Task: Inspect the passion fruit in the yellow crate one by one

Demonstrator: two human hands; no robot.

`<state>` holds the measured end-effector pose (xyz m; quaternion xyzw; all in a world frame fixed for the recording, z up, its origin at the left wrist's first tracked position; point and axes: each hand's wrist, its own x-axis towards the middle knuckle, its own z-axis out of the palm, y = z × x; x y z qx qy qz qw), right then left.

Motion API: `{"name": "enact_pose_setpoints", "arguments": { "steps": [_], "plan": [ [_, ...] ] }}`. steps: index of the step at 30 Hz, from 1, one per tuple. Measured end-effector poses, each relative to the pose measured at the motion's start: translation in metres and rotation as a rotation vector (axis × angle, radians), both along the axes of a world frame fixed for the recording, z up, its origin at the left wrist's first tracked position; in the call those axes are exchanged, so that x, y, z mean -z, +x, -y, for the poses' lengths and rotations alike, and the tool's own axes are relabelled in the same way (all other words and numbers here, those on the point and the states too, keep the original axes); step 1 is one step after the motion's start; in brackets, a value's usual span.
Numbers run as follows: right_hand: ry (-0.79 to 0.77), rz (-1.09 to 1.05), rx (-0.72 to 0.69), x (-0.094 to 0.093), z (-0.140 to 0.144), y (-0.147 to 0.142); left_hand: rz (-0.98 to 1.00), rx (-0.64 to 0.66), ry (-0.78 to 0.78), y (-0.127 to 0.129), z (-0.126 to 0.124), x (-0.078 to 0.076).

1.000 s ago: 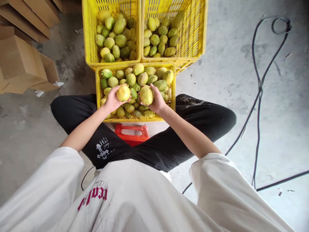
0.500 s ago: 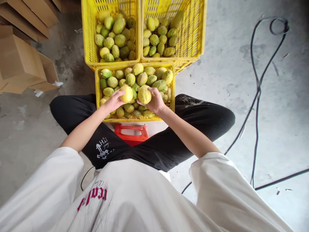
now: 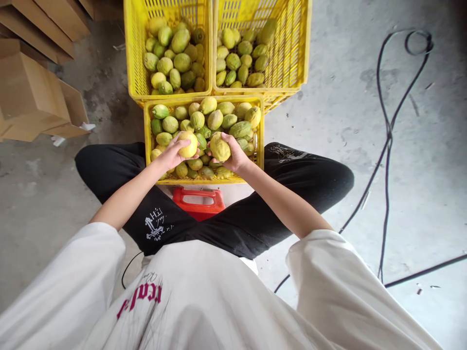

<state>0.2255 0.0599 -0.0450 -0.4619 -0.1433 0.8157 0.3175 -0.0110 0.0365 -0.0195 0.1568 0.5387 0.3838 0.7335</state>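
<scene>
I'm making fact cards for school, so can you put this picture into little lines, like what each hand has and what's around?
Left hand: holds a smooth-looking yellow fruit
Right hand: holds a bumpy yellow fruit
Under the hands: near crate, yellow, with green and yellowish fruits
Behind it: left back crate and right back crate, yellow, both holding fruits
Far left: cardboard boxes
Far right: black cable on grey floor

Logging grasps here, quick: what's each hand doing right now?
Left hand: closed around a smooth yellow fruit.
Right hand: closed around a bumpier yellow-green fruit.
</scene>
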Motion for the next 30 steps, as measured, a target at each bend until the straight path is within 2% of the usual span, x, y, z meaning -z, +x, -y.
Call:
{"name": "enact_pose_setpoints", "arguments": {
  "steps": [4,10,15,19,24,30],
  "plan": [
    [0.008,-0.006,-0.004,-0.006,-0.002,-0.002,-0.043,-0.031,-0.014,0.001,-0.003,-0.004],
    [-0.045,-0.078,0.068,-0.009,-0.003,-0.002,0.048,-0.035,-0.072,0.004,-0.009,-0.014],
    [-0.004,-0.087,0.089,-0.018,-0.004,-0.004,0.059,-0.049,-0.077,0.007,-0.006,-0.008],
    [0.031,-0.062,0.049,-0.009,-0.004,-0.003,0.013,-0.054,-0.062,0.003,-0.004,0.001],
    [-0.006,-0.004,0.139,0.006,-0.001,0.002,-0.017,-0.085,-0.056,0.004,-0.005,-0.003],
    [-0.037,-0.056,0.054,0.000,0.000,0.001,0.000,-0.072,-0.064,0.008,-0.007,-0.010]
  ]
}}
